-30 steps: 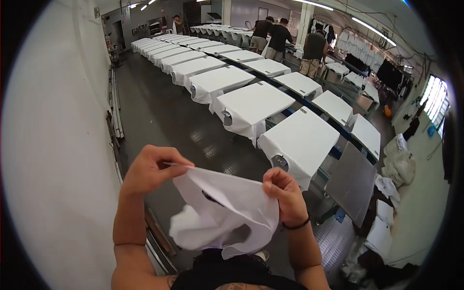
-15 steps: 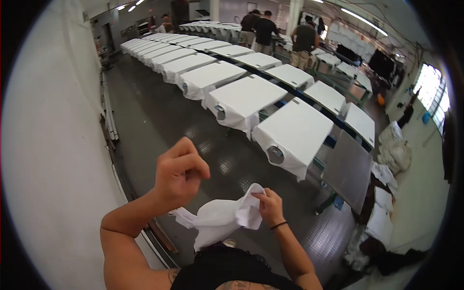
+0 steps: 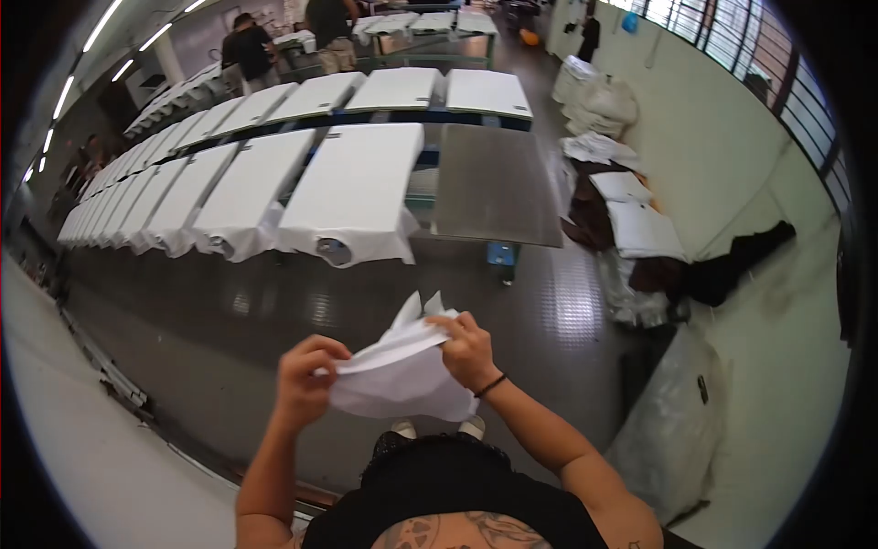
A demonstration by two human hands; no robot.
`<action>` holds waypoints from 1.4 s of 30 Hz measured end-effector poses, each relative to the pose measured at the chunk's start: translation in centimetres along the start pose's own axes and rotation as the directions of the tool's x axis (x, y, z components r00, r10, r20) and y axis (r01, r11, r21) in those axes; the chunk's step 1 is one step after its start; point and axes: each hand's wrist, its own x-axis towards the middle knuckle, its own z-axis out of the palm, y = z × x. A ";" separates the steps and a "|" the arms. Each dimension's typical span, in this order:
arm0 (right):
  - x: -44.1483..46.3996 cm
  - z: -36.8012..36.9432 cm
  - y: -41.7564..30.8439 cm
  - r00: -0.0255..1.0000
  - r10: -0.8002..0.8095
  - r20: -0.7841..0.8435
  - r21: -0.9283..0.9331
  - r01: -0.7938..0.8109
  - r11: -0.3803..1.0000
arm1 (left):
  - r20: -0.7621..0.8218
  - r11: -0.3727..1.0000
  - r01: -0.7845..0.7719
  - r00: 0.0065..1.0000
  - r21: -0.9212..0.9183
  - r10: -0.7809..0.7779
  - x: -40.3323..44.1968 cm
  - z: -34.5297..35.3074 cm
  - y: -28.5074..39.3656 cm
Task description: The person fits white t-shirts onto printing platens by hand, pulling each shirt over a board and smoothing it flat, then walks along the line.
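A white cloth garment (image 3: 393,380) hangs between my two hands in front of my body, bunched and folded along its upper edge. My left hand (image 3: 309,373) pinches its left end. My right hand (image 3: 465,348), with a dark band on the wrist, grips the right end. Ahead of my hands stands a bare grey metal board (image 3: 498,183), beside a board covered with a white shirt (image 3: 357,188). The covered board has a round opening in the fabric at its near end.
Long rows of white-covered boards (image 3: 315,94) run off to the left. Two people (image 3: 249,50) stand behind them. Folded white cloth (image 3: 643,229), bags (image 3: 599,105) and dark fabric (image 3: 739,263) lie along the right wall. Plastic sheeting (image 3: 672,421) stands at the lower right.
The view has turned right, towards the bare board. My left hand, off the cloth half a second ago, now holds it again. The cloth is stretched between both hands.
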 end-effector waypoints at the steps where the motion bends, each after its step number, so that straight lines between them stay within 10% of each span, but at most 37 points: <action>1: -2.4 1.0 2.9 0.980 0.195 -0.047 -0.026 -0.197 0.980 | -0.004 0.998 -0.063 0.998 0.000 0.063 1.3 0.2 1.2; 6: -10.4 -2.2 12.6 0.607 0.785 -0.127 -0.252 -0.785 0.566 | 0.125 0.728 -0.056 0.991 0.683 -0.041 5.3 2.2 0.5; 7: -10.3 -4.6 12.9 0.612 0.781 -0.127 -0.246 -0.782 0.573 | 0.099 0.709 0.085 0.972 0.700 -0.214 5.4 2.0 -2.1; 11: -11.8 -8.2 14.2 0.724 0.689 -0.014 -0.153 -0.683 0.714 | -0.098 0.623 0.091 0.995 0.777 -0.024 6.3 4.3 -8.4; 13: -12.6 -9.2 14.7 0.742 0.670 -0.001 0.156 -0.662 0.733 | -0.241 0.815 0.175 0.969 0.552 -0.045 6.0 6.2 -11.8; 14: -12.2 -10.0 14.2 0.531 0.832 0.157 0.324 -0.824 0.465 | -0.296 0.906 0.279 0.937 0.319 -0.184 5.9 7.3 -12.4; 15: -13.2 -9.4 15.4 0.475 0.853 0.215 0.635 -0.731 0.247 | -0.318 0.889 0.417 0.831 -0.189 -0.457 6.5 9.8 -11.5; 16: -14.3 -8.5 16.6 0.431 0.855 0.289 0.846 -0.533 -0.017 | -0.239 0.863 0.446 0.834 -0.237 -0.497 6.8 10.9 -11.3; 17: -14.5 -8.2 17.9 0.485 0.853 0.192 0.878 -0.473 0.071 | -0.162 0.833 0.474 0.833 -0.286 -0.529 7.4 11.9 -11.4; 20: -10.4 -8.6 20.2 0.472 0.873 -0.125 0.593 -0.669 0.447 | 0.009 0.972 0.191 0.981 0.140 -0.194 10.6 16.6 -10.0; 26: -4.5 -5.7 27.9 0.624 0.781 0.023 0.021 -0.781 0.624 | 0.487 0.949 0.312 0.836 -0.040 -0.254 16.1 27.0 -10.3; 29: -5.5 -4.7 30.8 0.467 0.615 0.635 0.257 -0.879 0.402 | 0.589 0.974 0.222 0.794 -0.051 -0.150 19.1 31.3 -10.8; 31: -5.5 -7.1 30.4 0.353 0.323 0.878 0.159 -0.852 0.500 | 0.439 0.996 0.072 0.894 0.059 -0.091 22.1 33.3 -11.7; 33: -4.5 -10.2 28.8 0.125 0.244 0.962 0.087 -0.984 0.157 | 0.326 0.991 0.028 0.943 0.134 -0.071 26.1 34.9 -13.5; 35: -5.1 -12.5 28.5 0.232 0.230 0.945 0.260 -0.960 -0.101 | 0.316 0.968 0.076 0.937 0.238 -0.151 30.4 36.5 -15.4; 42: -4.9 -18.1 29.4 0.314 0.409 0.857 0.460 -0.824 -0.331 | 0.246 0.921 0.219 0.920 0.323 -0.305 34.4 41.6 -20.3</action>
